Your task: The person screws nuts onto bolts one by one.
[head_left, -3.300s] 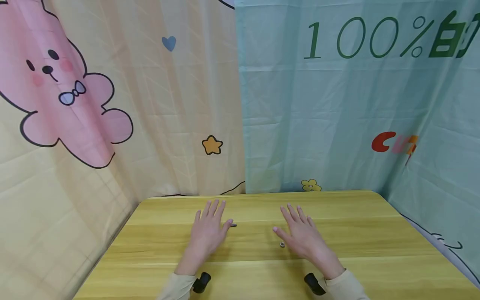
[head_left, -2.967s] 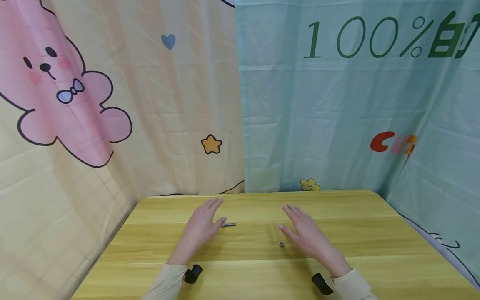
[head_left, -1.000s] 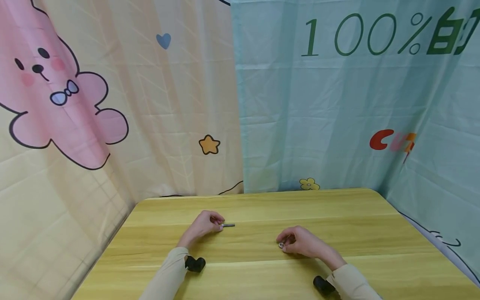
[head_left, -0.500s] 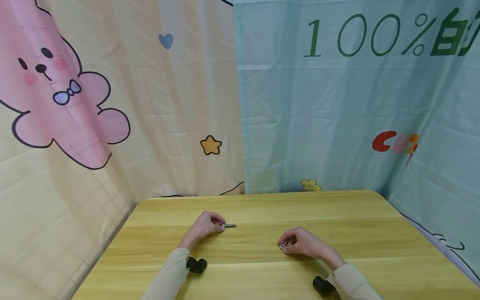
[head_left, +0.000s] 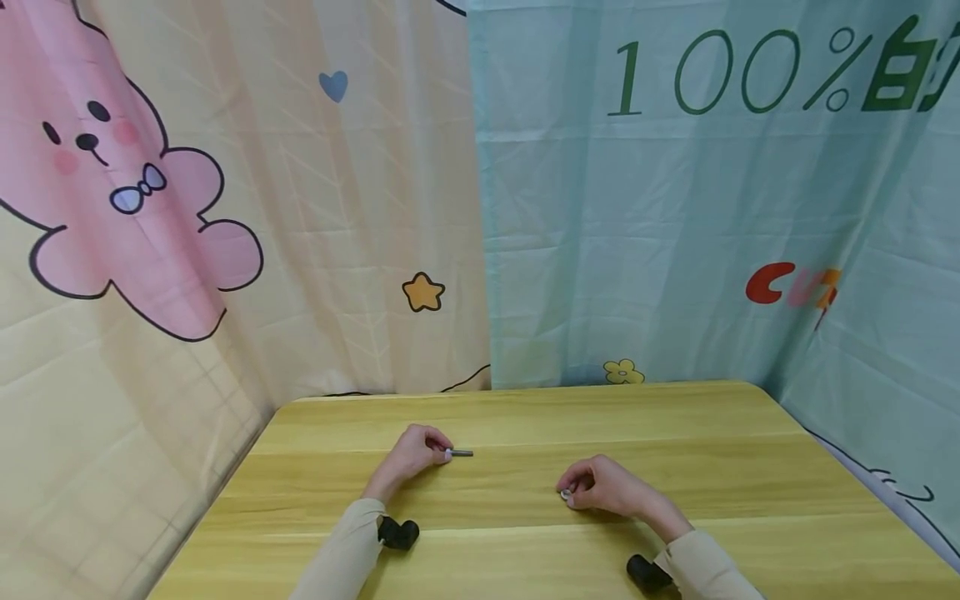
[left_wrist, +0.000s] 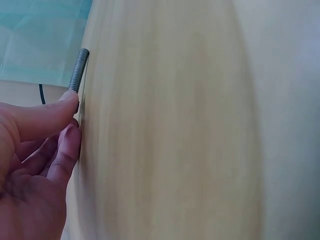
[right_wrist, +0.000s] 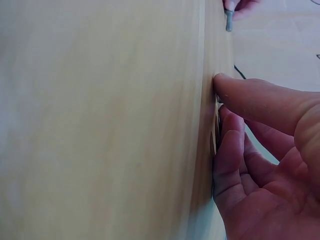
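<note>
Left hand [head_left: 415,450]: fingers pinch bolt [head_left: 464,453] at left end | long axis left-right, threads rightward | right hand [head_left: 603,486]: fingers pinch nut [head_left: 566,495], near-right of bolt

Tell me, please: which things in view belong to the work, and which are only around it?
Work:
bolt, pinched by the left hand
nut, pinched by the right hand
table, the work surface

Only around:
beige curtain
teal curtain
wrist cameras
</note>
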The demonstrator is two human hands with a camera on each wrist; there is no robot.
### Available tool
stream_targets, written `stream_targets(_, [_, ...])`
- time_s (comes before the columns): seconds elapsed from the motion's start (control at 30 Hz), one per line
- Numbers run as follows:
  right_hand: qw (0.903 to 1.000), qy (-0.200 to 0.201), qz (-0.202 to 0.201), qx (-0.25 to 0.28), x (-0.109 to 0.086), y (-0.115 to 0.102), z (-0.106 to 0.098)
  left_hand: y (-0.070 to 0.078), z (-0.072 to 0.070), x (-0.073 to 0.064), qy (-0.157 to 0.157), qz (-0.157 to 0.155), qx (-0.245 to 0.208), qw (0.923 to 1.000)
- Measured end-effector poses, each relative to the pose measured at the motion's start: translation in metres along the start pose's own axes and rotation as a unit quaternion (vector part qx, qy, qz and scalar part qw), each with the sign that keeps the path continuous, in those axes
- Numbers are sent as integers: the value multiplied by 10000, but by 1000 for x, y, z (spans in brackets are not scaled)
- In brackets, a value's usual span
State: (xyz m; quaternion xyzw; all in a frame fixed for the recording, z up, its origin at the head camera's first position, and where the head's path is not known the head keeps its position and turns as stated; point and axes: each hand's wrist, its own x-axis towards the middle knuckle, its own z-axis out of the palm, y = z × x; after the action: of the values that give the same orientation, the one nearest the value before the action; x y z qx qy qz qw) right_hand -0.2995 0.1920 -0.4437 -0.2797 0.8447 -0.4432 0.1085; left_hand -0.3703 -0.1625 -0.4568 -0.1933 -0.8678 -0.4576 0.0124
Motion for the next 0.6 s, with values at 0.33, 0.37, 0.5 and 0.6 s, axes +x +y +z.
stream_targets(0.33, [10000, 19, 69, 30, 0, 4, 2, -1, 1, -7, 229, -228, -4, 9995])
stream_targets(0.37, [10000, 35, 80, 41, 0, 4, 2, -1, 1, -7, 261, -239, -38, 9994])
stream_targets(0.5, [9999, 75, 86, 128, 0, 4, 3, 3, 1, -8, 322, -296, -262, 9987])
stream_targets(0.6, [9998, 84, 81, 158, 0, 4, 3, 7, 0, -9, 359, -286, -358, 9983])
